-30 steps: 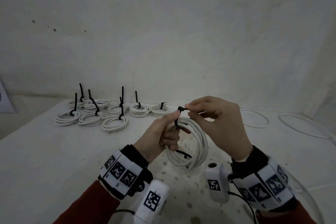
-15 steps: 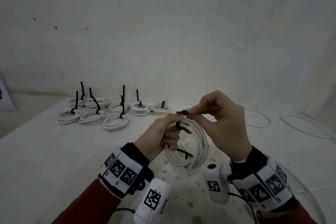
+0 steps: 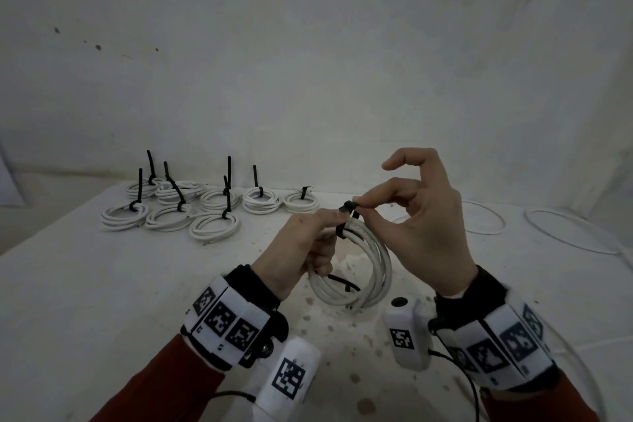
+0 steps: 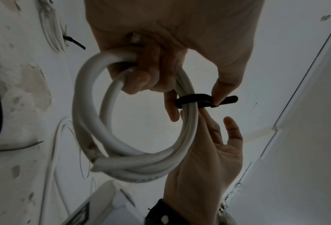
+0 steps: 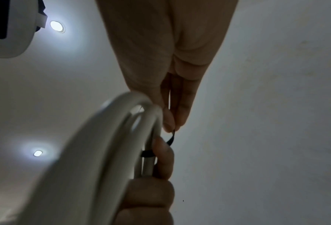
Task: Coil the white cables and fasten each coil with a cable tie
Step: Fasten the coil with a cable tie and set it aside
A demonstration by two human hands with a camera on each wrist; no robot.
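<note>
My left hand (image 3: 325, 236) grips a white cable coil (image 3: 371, 267) upright above the table, fingers curled round its strands (image 4: 151, 73). A black cable tie (image 3: 346, 216) is looped round the top of the coil (image 4: 95, 106), next to my left thumb. My right hand (image 3: 363, 207) pinches the free end of the tie (image 4: 195, 101) just above the coil, with one finger lifted clear. In the right wrist view the fingertips (image 5: 172, 120) hold the tie (image 5: 170, 140) beside the coil (image 5: 102, 152).
Several tied coils (image 3: 205, 209) with black tie tails sticking up lie at the back left of the white table (image 3: 85, 284). Loose white cable loops (image 3: 486, 216) lie at the back right. Another black tie (image 3: 342, 283) lies on the table behind the held coil.
My right hand has risen a little and opened out, one finger now lifted high, while still pinching the tie. The left hand and the coil have barely moved.
</note>
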